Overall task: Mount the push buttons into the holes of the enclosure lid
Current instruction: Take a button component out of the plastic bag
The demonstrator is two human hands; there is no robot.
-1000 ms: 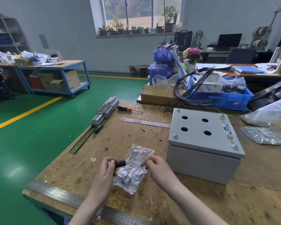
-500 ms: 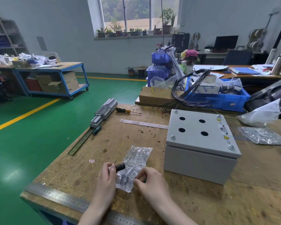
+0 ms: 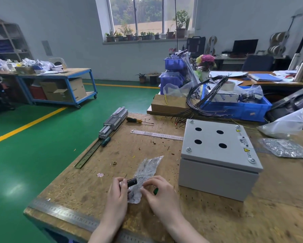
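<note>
At the near edge of the wooden counter (image 3: 217, 216), the person's two hands work close together over a clear plastic bag (image 3: 148, 170). The left hand (image 3: 117, 195) has its grip pinched on a small black push button (image 3: 132, 182), thumb and fingers curled round its near end so the dark barrel sticks out to the right, just above the crumpled bag. The right hand (image 3: 160, 193) has its fingers curled onto the bag beside it, and a bit of green (image 3: 155, 191) shows between those fingers; whether that is another button is hard to tell. The bag's far end lies flat on the counter, stretching away from both hands.

The grey enclosure (image 3: 217, 174) stands just to the right of the hands, not touched by either. Its lid (image 3: 215, 146) is screwed down on top, with four round holes (image 3: 222, 145), all open. So the button sits in the left grip, near the box's front left corner but apart from it.

Further back lie a steel ruler (image 3: 156, 134), a screwdriver with a yellow and black handle (image 3: 136, 120), and a metal rail carrying grey terminal blocks (image 3: 112, 122). A second long ruler (image 3: 63, 213) runs along the counter's near edge. Behind the box sits a blue bin (image 3: 243, 109) with black wires (image 3: 199, 100) looped over it.
</note>
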